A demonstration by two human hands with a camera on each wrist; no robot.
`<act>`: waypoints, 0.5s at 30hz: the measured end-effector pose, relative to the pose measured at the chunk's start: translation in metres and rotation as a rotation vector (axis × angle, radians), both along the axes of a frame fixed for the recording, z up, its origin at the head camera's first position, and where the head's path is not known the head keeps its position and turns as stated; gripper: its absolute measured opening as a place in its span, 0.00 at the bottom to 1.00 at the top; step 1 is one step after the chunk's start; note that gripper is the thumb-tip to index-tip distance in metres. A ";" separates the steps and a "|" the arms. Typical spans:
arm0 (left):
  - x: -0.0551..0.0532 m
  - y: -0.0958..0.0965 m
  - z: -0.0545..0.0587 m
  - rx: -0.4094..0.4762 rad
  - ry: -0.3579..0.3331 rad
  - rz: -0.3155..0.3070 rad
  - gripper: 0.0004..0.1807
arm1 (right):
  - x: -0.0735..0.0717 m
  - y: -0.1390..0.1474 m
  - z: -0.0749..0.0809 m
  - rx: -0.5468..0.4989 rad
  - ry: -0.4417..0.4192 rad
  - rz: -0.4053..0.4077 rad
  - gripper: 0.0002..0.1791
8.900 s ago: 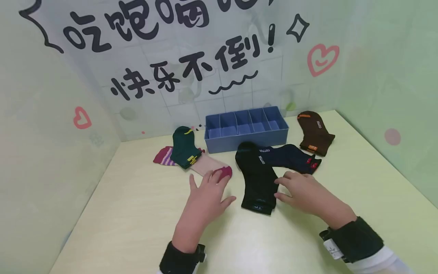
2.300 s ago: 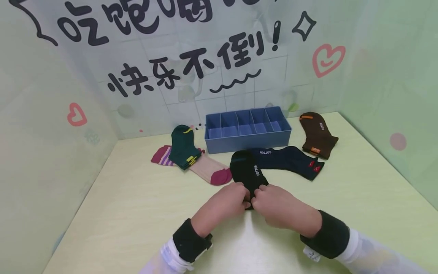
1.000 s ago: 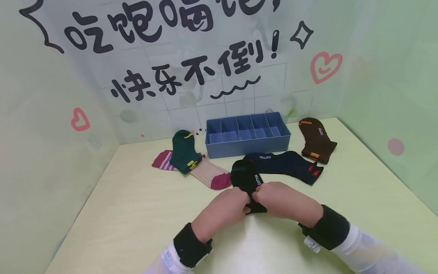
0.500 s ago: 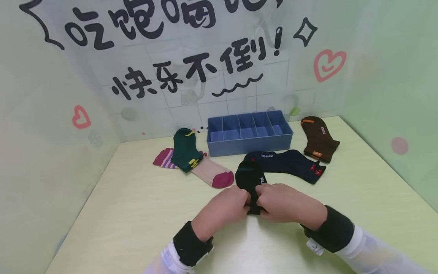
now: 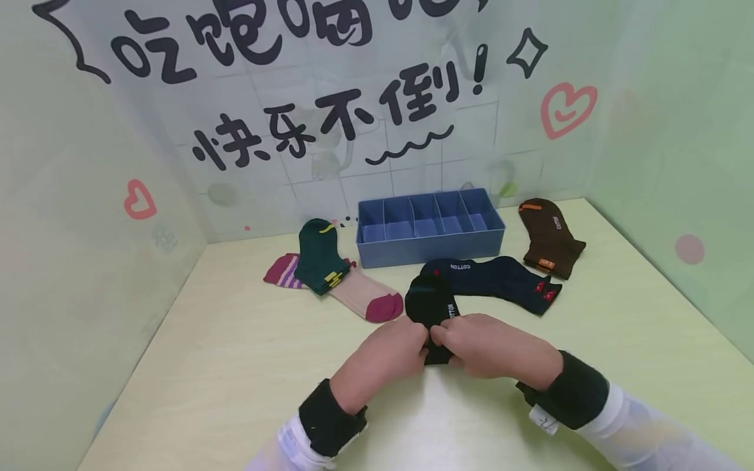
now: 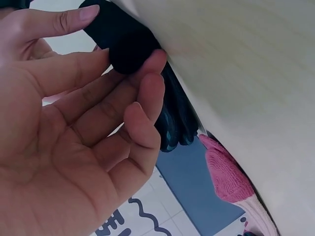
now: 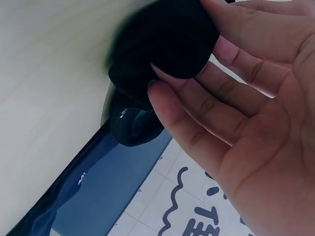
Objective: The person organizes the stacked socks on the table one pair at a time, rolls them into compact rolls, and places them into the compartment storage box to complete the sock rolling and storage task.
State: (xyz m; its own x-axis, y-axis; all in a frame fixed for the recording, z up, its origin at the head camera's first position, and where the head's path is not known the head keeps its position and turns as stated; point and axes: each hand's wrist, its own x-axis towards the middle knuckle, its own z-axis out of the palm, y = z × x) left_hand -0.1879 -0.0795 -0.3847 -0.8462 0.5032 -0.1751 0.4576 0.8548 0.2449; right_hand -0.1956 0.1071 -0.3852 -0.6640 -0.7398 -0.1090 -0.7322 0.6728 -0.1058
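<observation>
Pinching the black sock (image 5: 429, 302) with my left hand (image 5: 394, 348) and right hand (image 5: 490, 344), I'd judge its folded end could spring loose if either grip slackens.

Person: wht slvs (image 5: 654, 428) w/ pale pastel patches; blk wristbands (image 5: 574, 391), R one w/ wht tag (image 5: 543, 419), dk marks.
</observation>
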 end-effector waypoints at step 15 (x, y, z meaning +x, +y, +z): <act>0.004 0.006 0.002 -0.189 0.187 -0.074 0.17 | -0.006 0.004 0.000 -0.138 -0.108 -0.082 0.10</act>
State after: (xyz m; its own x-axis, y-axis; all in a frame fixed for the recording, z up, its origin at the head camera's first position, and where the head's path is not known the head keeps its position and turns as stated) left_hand -0.1841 -0.0736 -0.3831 -0.8346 0.5383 -0.1166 0.5430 0.8397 -0.0105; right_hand -0.2020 0.1110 -0.3855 -0.7124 -0.6967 -0.0844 -0.6551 0.7033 -0.2759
